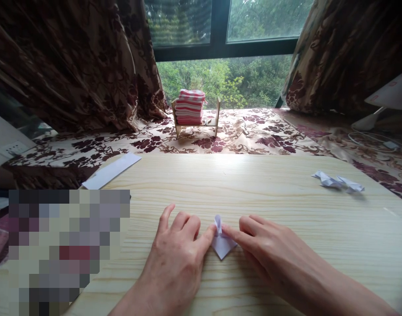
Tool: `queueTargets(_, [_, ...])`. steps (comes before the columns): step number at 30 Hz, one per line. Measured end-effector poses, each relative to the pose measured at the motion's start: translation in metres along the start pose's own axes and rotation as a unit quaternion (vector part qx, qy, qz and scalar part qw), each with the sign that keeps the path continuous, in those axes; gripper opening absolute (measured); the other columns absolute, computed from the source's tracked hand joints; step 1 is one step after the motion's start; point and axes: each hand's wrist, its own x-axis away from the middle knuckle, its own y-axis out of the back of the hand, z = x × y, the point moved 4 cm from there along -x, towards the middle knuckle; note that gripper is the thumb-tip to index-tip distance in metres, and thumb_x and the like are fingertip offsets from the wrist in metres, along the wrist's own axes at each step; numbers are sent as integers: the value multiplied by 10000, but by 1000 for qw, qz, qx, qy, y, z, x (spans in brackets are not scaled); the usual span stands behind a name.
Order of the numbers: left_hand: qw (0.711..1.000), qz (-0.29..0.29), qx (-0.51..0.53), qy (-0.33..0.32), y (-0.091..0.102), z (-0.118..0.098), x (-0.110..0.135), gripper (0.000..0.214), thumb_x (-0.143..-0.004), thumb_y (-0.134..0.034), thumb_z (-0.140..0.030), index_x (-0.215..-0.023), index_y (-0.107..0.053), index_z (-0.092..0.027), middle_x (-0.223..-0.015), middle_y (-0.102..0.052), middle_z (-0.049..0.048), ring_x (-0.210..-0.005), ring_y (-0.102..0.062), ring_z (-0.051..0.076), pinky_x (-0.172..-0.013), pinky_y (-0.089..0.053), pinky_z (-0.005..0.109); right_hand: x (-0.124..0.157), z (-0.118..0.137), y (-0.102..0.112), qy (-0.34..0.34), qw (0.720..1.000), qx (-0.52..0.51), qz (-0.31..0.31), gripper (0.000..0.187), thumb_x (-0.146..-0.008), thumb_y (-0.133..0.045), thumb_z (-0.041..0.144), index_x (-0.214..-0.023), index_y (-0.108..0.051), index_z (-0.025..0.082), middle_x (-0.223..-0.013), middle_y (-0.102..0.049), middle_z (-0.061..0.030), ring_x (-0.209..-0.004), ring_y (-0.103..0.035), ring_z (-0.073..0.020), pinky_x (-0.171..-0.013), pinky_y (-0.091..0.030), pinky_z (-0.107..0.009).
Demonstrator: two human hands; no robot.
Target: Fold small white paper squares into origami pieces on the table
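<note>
A small piece of folded white paper (224,248) lies on the pale wooden table (174,184), its pointed end toward me and a narrow curled flap standing up at its far side. My left hand (179,248) presses the paper's left edge with the thumb, the other fingers bent and the little finger raised. From the other side, the index finger of my right hand (271,241) pushes at the base of the flap. The rest of the right hand's fingers are curled under and partly hidden. Both hands hold the paper against the tabletop.
Folded white paper shapes (337,181) lie at the table's right. A flat white paper strip (111,171) rests at the far left edge. Beyond the table, a small wooden stand (218,117) holds striped cloths (189,107). A lamp (390,94) stands far right.
</note>
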Motion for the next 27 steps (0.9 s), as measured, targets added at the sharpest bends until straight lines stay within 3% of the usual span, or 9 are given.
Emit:
queueTargets(5, [999, 32, -20, 2, -1, -5, -3, 401, -865, -450, -134, -1239, -543, -247, -875, -608, 35, -895, -496, 228, -1035, -231, 558, -3, 7, 2, -6, 1000, 11, -18, 187, -826, -481, 50, -934, -578, 168, -763, -580, -37, -627, -475, -156, -540, -327, -271])
queueTargets(9, [999, 38, -33, 9, -1, -9, -3, 394, -876, -432, -127, -1232, -548, -247, -871, -606, 34, -909, -499, 230, -1039, -235, 562, 0, 10, 2, -1, 999, 31, -16, 151, -812, -511, 51, -898, -576, 157, -766, -587, -44, -623, -472, -158, -541, -334, -276])
queueTargets(13, [999, 37, -39, 8, -1, -10, -3, 399, -881, -425, -125, -1241, -540, -253, -875, -604, 30, -912, -502, 228, -1044, -229, 566, 6, 11, 0, 9, 998, 49, -27, 229, -799, -498, 35, -975, -573, 162, -776, -590, -41, -630, -474, -159, -547, -342, -276])
queueTargets(18, [998, 46, -33, 3, -1, -10, -4, 369, -884, -435, -142, -1222, -546, -239, -884, -607, 31, -917, -500, 231, -1045, -226, 564, -5, 13, 2, -8, 996, 87, -18, 159, -770, -532, 27, -856, -604, 141, -759, -616, -58, -622, -488, -170, -534, -340, -286])
queueTargets(22, [998, 50, -30, 10, 0, -10, -5, 318, -862, -454, -108, -1117, -594, -235, -887, -611, 20, -919, -498, 225, -1052, -214, 555, -18, 13, 7, -23, 994, 110, 10, 250, -798, -538, 51, -1028, -608, 118, -825, -646, -75, -666, -520, -188, -544, -353, -292])
queueTargets(27, [998, 51, -32, 18, 0, -12, -5, 322, -860, -444, -99, -1110, -597, -233, -877, -610, 23, -914, -500, 224, -1045, -220, 553, -6, 12, 5, 4, 991, 132, 3, 341, -811, -548, 79, -1151, -570, 106, -839, -640, -73, -675, -519, -193, -579, -372, -310])
